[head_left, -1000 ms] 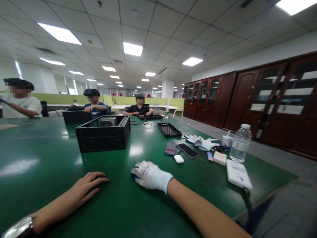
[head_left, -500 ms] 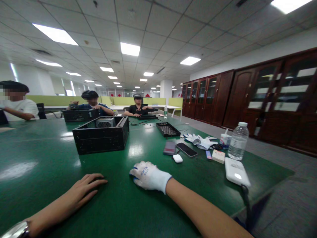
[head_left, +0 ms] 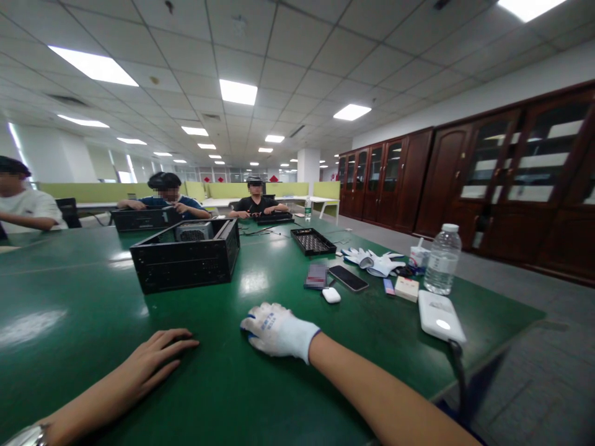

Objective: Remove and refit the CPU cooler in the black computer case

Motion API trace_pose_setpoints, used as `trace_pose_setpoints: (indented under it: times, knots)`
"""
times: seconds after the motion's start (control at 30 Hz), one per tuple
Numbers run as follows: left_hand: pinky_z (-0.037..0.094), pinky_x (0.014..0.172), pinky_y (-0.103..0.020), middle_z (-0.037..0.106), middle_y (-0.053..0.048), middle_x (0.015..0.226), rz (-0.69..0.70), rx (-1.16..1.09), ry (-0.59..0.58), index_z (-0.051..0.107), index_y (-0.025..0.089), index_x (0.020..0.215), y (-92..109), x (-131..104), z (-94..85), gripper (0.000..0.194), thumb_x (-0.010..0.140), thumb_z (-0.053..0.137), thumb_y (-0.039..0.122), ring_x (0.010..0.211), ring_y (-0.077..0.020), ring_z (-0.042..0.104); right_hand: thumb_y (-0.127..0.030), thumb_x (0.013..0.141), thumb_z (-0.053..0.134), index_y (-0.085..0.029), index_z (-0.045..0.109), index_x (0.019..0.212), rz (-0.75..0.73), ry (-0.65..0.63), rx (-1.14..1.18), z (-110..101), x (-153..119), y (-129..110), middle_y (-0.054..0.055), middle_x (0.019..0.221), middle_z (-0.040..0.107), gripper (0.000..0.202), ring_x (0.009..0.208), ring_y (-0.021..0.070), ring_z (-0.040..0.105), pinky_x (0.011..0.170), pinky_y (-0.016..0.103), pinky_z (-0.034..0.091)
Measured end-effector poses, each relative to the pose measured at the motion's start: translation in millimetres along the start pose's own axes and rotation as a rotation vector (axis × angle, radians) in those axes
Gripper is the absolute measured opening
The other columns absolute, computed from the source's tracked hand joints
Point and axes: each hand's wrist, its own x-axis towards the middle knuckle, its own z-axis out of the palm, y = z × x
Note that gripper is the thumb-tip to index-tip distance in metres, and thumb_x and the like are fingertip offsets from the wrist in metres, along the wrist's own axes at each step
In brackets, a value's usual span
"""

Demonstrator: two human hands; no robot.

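Observation:
Bare, with a watch (head_left: 30,436) at its wrist, my left hand (head_left: 155,359) lies on the green tabletop (head_left: 209,396) with its fingers stretched out. My right hand (head_left: 274,330) wears a white work glove with blue on the fingertips. It rests palm down on the same surface, fingers spread a little and slightly bent, holding nothing that I can see. Beyond both hands stands a black computer case (head_left: 186,266), open at the top, with a grey power supply (head_left: 195,231) inside. Past the gloved hand lie a white earphone case (head_left: 331,295) and a phone (head_left: 348,278).
A black tray-like panel (head_left: 313,241), white gloves (head_left: 374,261), a small box (head_left: 406,288), a water bottle (head_left: 442,260) and a white power bank (head_left: 440,316) with a cable lie to the right. Three people sit across the table, two behind black cases (head_left: 142,219).
The view has shifted slightly, so most things appear a little further left. Both hands stay in place on the table. The far person's hands have moved together over the black case.

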Motion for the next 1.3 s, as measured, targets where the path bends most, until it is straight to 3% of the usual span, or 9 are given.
trace_pose_setpoints:
  times: [0.53,0.77,1.3]
  knots:
    - [0.053,0.114,-0.041,0.061,0.000,0.151,0.056,0.043,0.009,0.057,0.044,0.150,-19.1,0.5,10.4,0.042,0.109,0.049,0.036,0.135,-0.0265,0.061,-0.040,0.103,0.054,-0.022,0.069,0.128,0.005,-0.020,-0.037,-6.6,-1.7,-4.0,0.013,0.120,0.072,0.035,0.101,0.0313,0.072,0.077,0.045,0.063]
    - [0.053,0.113,-0.043,0.063,-0.002,0.147,0.059,0.033,0.113,0.063,0.041,0.144,-26.5,-0.6,25.6,0.039,0.109,0.045,0.043,0.132,-0.0279,0.062,-0.041,0.104,0.051,-0.022,0.068,0.129,0.014,-0.048,-0.044,-9.2,-2.1,-6.2,0.012,0.121,0.072,0.036,0.102,0.0324,0.072,0.077,0.046,0.063]
    - [0.056,0.110,-0.041,0.065,0.000,0.146,0.047,0.062,0.136,0.064,0.044,0.142,-26.9,-2.8,23.9,0.039,0.107,0.047,0.047,0.129,-0.0278,0.065,-0.036,0.105,0.050,-0.022,0.070,0.128,0.010,-0.054,-0.014,-11.8,-3.7,-10.9,0.014,0.121,0.072,0.033,0.104,0.0333,0.071,0.078,0.050,0.063]
